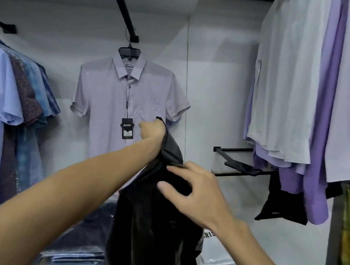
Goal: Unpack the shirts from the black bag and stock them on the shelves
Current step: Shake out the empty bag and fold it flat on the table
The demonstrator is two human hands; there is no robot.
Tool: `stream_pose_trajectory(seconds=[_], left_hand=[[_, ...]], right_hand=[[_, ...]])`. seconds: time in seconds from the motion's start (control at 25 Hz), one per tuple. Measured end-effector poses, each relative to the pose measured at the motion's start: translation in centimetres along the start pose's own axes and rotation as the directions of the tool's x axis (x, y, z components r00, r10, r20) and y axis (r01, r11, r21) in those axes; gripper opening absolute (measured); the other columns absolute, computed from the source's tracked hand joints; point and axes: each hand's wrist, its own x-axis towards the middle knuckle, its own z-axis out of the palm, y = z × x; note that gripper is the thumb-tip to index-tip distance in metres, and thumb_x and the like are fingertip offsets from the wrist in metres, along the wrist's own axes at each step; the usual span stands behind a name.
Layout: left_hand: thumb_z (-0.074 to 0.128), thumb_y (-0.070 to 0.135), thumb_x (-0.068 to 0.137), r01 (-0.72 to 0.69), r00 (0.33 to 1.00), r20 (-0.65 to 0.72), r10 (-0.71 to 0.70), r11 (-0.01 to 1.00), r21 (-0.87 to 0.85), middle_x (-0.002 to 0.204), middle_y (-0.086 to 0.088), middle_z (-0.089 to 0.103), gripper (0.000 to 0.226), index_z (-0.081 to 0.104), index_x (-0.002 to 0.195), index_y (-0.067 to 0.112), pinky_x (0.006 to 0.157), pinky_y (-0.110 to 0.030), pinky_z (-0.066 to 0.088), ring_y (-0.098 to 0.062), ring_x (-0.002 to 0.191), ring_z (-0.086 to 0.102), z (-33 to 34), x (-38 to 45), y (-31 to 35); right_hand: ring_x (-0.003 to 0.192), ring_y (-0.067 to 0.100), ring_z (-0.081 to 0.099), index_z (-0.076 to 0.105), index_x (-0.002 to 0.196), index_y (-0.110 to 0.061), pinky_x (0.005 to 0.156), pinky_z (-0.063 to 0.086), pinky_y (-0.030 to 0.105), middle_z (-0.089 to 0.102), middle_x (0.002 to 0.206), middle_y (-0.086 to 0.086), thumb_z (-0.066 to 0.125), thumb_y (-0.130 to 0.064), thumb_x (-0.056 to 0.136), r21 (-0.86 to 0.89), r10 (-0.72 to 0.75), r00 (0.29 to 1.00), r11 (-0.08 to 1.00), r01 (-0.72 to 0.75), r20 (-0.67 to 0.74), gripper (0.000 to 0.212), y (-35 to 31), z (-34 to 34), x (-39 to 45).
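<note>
Left hand [151, 129] grips the upper rim of the black bag [155, 221], fingers curled round it, holding it raised at centre before the hanging display shirt [130, 96]. Right hand [198, 191], fingers loosely spread, touches the bag's mouth at about 4 o'clock from the left. Judged best practice: keep the rim taut and high while the free hand widens the opening. The bag is glossy, thin, crumpled, hanging slack. Packaged folded shirts [77, 252] lie stacked at 7 o'clock.
</note>
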Motion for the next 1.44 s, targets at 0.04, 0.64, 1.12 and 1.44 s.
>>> stream_pose_trajectory(seconds=[0.04, 0.64, 1.12, 1.44], left_hand=[[0.048, 0.011, 0.099, -0.022, 0.998, -0.054, 0.022, 1.0, 0.004, 0.136, -0.021, 0.058, 0.034, 0.049, 0.132, 0.002, 0.101, -0.034, 0.04, -0.037, 0.126, 0.055, 0.1, 0.0, 0.1], [0.049, 0.005, 0.089, -0.336, 0.942, 0.1, 0.321, 0.886, 0.319, 0.097, -0.005, 0.063, 0.021, 0.058, 0.091, 0.023, 0.071, -0.03, 0.055, -0.026, 0.083, 0.061, -1.4, 3.6, 1.5], [0.047, -0.006, 0.091, -0.679, 0.643, 0.765, 0.05, 0.499, 0.538, 0.074, -0.004, 0.059, 0.035, 0.074, 0.076, 0.011, 0.063, -0.028, 0.059, -0.016, 0.066, 0.055, -9.4, 5.9, 10.3], [0.074, 0.021, 0.091, -0.541, 0.602, 0.692, 0.399, 0.841, -0.015, 0.109, 0.004, 0.078, 0.024, 0.069, 0.114, 0.021, 0.087, -0.029, 0.058, -0.015, 0.105, 0.072, -10.8, 5.6, 8.3]], right_hand=[[0.102, -0.008, 0.059, 0.073, 0.126, -0.025, 0.09, 0.04, 0.003, 0.061, 0.103, -0.026, 0.073, -0.062, 0.08, 0.042, -0.001, 1.0, 0.999, 0.001, 0.0, 0.059, -1.1, 0.5, -0.3], [0.068, 0.0, 0.054, 0.082, 0.096, -0.018, 0.066, 0.041, 0.011, 0.057, 0.075, -0.015, 0.072, -0.019, 0.091, 0.119, -0.032, 0.968, 0.991, 0.064, -0.248, 0.011, -1.8, 3.5, -1.4], [0.063, 0.002, 0.055, 0.071, 0.071, -0.021, 0.064, 0.045, 0.02, 0.068, 0.065, -0.014, 0.069, -0.015, 0.093, 0.485, 0.509, 0.805, 0.811, -0.328, -0.306, 0.023, 6.8, -5.4, 3.1], [0.081, 0.016, 0.064, 0.061, 0.09, -0.025, 0.071, 0.057, 0.037, 0.071, 0.092, 0.0, 0.071, -0.024, 0.094, 0.536, 0.53, 0.781, 0.786, -0.307, -0.33, 0.011, 6.6, -6.8, 11.7]])
